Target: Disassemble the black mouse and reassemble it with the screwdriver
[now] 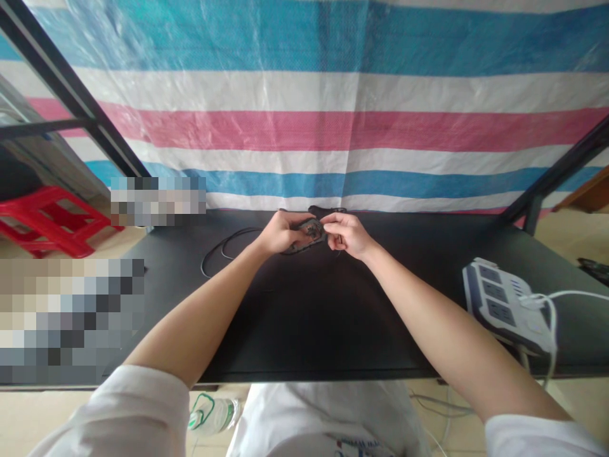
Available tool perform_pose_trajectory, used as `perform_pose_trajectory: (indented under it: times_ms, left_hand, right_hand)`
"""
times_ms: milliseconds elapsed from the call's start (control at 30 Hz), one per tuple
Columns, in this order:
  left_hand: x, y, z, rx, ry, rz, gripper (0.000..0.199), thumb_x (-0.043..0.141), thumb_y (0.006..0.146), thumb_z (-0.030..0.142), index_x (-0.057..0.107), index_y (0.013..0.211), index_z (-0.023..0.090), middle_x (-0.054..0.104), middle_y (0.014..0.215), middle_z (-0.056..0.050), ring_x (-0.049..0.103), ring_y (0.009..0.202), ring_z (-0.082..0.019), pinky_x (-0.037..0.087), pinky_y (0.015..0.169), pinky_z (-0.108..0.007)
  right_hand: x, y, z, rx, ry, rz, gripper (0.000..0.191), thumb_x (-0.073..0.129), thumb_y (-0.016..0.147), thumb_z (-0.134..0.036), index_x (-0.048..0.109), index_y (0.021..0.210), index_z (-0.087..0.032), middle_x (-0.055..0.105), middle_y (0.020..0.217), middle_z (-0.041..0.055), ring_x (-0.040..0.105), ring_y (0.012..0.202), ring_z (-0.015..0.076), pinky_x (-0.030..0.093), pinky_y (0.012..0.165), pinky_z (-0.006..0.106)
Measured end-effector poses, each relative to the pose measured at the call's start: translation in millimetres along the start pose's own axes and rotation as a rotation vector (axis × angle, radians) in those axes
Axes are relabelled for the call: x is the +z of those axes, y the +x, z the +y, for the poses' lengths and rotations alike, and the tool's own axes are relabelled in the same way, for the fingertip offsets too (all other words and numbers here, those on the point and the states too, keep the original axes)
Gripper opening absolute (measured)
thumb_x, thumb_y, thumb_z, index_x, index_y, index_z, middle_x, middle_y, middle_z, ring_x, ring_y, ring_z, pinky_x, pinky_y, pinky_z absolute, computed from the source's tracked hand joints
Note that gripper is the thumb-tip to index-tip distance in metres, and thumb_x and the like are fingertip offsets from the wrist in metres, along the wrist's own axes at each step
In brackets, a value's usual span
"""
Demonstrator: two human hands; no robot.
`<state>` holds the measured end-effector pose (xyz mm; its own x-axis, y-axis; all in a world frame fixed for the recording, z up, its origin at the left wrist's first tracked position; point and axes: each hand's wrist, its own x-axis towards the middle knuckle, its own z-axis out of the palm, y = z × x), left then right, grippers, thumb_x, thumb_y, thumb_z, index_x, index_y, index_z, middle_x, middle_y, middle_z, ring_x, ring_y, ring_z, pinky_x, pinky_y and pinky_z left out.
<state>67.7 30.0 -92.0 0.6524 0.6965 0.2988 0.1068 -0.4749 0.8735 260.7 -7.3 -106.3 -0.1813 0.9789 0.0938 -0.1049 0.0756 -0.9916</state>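
Over the far middle of the black table [323,317], my left hand [284,232] is closed round a small dark device [311,230] with a rough-looking inner face. My right hand [346,233] meets the device's right side, its thumb and index finger pinched together there; whatever lies between those fingertips is too small to make out. Behind the hands lies a black object [326,210] near the table's far edge. A thin black cable [223,244] loops on the table left of my left hand.
A white power strip [509,304] with white cables sits on the table at the right. Striped sheeting [304,130] hangs behind the table. At the left stands a red stool [52,222]. A plastic bottle [216,414] is below the front edge. Blurred patches cover parts of the left side.
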Motion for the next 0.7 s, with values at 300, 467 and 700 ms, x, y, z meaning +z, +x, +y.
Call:
perform_pose_trajectory:
  times_ms: [300,467,700]
  left_hand:
    - [1.0,0,2,-0.028,0.022,-0.007,0.022,0.065,0.063,0.022,0.069,0.083,0.013,0.055,0.061,0.002,0.046,0.055,-0.010,0.036,0.050,-0.023]
    - [2.1,-1,10,-0.059,-0.022,-0.056,0.027,0.065,0.063,0.022,0.067,0.088,0.012,0.057,0.061,0.003,0.048,0.054,-0.010,0.039,0.051,-0.022]
    - [0.2,-1,10,-0.040,-0.016,-0.070,0.027,0.065,0.063,0.021,0.067,0.088,0.012,0.059,0.063,0.002,0.049,0.054,-0.010,0.038,0.051,-0.022]
  right_hand:
    - [6,0,6,-0.129,-0.287,0.053,0.025,0.066,0.071,-0.034,0.052,0.058,-0.019,0.046,0.037,-0.0063,0.041,0.031,0.0059,0.025,0.035,0.016]
    - [7,0,6,-0.172,-0.248,0.045,0.022,0.063,0.069,-0.032,0.049,0.056,-0.020,0.044,0.038,-0.0076,0.040,0.030,0.0056,0.025,0.034,0.017]
    - [10,-1,7,-0.158,-0.237,0.065,0.021,0.060,0.067,-0.031,0.048,0.054,-0.020,0.044,0.036,-0.0063,0.040,0.030,0.0064,0.024,0.034,0.017]
